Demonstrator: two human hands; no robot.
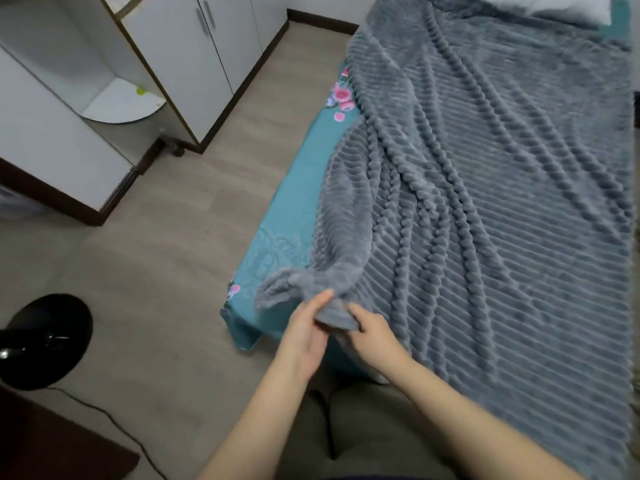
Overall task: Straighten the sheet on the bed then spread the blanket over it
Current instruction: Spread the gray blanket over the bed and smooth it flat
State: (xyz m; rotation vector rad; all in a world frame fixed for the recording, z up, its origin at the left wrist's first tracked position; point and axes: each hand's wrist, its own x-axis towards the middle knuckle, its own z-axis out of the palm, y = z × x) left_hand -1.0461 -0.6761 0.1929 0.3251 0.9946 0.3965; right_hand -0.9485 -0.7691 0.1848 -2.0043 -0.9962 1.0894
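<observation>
Head view: you look down over the near left corner of the bed [249, 336], with both your forearms reaching in from the near edge.
Blanket: the grey ribbed blanket [502, 188] lies over most of the bed, from the near edge to the far end. Long diagonal folds run through it towards its near left corner, which is lifted and bunched.
Sheet: the teal flowered sheet [294, 209] shows as a strip along the bed's left side, beside the blanket's edge, and hangs down at the near left corner.
Left hand: your left hand [304, 330] has its grip on the bunched blanket corner, the fabric pinched between thumb and fingers.
Right hand: your right hand [374, 336], just beside the left, has its grip on the same corner, thumb on top and fingers curled under the fabric.
Pillow: a white pillow [554, 5] lies at the far end, beyond the blanket.
Floor: on the wood-look floor [194, 258], a white cabinet [194, 64] stands far left, and a black round base [48, 341] with a cord [104, 417] sits near left.
</observation>
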